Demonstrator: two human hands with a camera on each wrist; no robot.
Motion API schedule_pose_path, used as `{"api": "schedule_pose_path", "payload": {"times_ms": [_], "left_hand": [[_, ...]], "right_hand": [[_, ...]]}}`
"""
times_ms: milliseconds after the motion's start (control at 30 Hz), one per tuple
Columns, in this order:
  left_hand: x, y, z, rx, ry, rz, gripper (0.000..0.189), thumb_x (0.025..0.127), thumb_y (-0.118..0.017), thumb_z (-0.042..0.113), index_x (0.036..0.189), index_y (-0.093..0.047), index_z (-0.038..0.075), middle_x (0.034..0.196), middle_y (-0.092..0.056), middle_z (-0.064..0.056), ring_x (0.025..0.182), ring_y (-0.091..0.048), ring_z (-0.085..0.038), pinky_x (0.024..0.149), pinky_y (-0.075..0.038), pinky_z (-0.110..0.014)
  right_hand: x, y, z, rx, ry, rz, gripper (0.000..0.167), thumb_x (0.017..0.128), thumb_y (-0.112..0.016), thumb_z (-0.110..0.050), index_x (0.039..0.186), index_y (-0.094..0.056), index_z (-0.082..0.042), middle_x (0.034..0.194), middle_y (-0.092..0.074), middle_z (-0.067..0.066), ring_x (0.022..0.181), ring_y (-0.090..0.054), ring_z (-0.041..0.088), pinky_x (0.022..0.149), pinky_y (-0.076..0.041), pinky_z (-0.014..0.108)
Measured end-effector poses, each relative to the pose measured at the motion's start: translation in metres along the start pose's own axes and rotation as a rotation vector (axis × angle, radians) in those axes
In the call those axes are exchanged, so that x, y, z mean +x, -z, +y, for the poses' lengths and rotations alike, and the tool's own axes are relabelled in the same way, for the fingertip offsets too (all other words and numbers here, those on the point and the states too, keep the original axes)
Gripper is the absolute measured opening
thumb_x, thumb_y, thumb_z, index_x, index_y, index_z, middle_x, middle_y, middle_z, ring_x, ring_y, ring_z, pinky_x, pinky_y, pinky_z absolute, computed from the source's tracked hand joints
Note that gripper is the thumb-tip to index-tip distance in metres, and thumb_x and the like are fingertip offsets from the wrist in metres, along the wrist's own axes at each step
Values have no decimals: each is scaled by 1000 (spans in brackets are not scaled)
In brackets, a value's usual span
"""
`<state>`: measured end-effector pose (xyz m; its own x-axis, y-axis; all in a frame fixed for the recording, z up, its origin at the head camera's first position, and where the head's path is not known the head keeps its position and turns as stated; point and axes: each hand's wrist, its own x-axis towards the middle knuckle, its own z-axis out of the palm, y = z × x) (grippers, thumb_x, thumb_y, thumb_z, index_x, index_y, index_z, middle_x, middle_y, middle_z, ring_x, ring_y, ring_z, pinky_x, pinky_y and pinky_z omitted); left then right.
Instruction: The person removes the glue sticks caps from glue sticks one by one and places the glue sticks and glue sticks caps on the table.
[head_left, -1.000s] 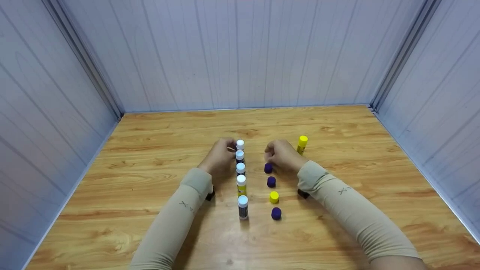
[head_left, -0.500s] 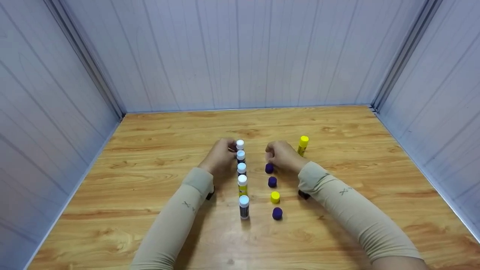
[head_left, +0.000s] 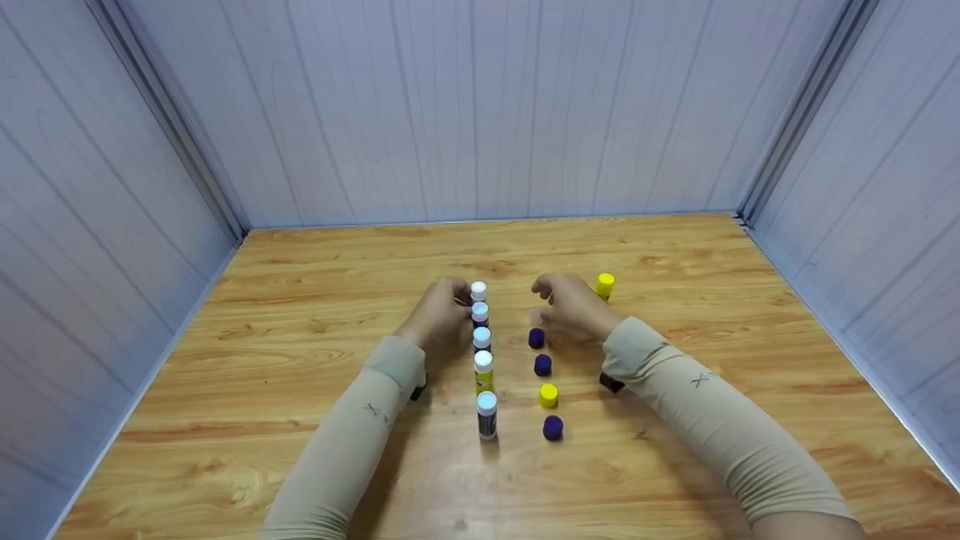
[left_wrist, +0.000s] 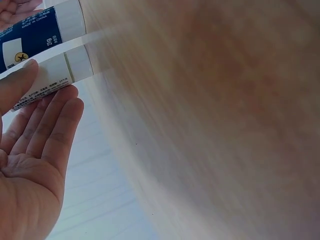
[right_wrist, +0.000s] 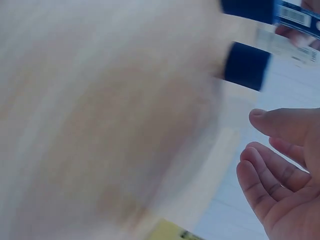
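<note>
My left hand [head_left: 439, 311] is at the far end of a row of upright white-topped glue sticks. It pinches the farthest glue stick [head_left: 478, 290] between thumb and fingers. In the left wrist view that stick's white label [left_wrist: 52, 75] shows beside a blue-labelled glue stick [left_wrist: 37, 35]. My right hand [head_left: 574, 304] is just beyond the farthest purple cap [head_left: 536, 338], thumb and fingers apart, with nothing held. Below its fingertips a pale, see-through shape [head_left: 536, 316] shows faintly; I cannot tell what it is. Dark blue caps [right_wrist: 247, 65] stand near this hand in the right wrist view.
Nearer caps, a purple one [head_left: 543, 365], a yellow cap [head_left: 548, 395] and another purple cap [head_left: 553, 428], line up beside the sticks. A yellow glue stick [head_left: 604, 285] stands right of the right hand, partly hidden. Panel walls [head_left: 480, 112] enclose the wooden table [head_left: 262, 375].
The right hand's thumb and fingers have spread apart, and the hand has shifted slightly up and away from the pale shape. The left hand has stayed on the farthest glue stick.
</note>
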<state>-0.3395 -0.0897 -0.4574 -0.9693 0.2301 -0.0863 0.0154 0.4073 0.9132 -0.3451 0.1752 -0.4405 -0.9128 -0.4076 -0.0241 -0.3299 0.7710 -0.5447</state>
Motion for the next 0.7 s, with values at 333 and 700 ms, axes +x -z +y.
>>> {"api": "schedule_pose_path", "payload": {"times_ms": [333,700], "left_hand": [[-2,0,1,12,-24,-4,26,99,-61,-15,108,-76,5,111,-74,-10,112,-67,-26,105,-57,-41],[-1,0,-1,66,-60,0,19,100,-64,-11,112,-75,0,111,-74,-12,108,-69,-24,103,-59,-41]], "right_hand": [[-15,38,-7,-15,23,125,39,102,-73,-8,139,-67,4,137,-69,26,125,-67,45,104,-59,55],[-27,79,14,14,-88,155,47,105,-73,-14,146,-62,5,145,-63,28,133,-60,46,113,-52,59]]}}
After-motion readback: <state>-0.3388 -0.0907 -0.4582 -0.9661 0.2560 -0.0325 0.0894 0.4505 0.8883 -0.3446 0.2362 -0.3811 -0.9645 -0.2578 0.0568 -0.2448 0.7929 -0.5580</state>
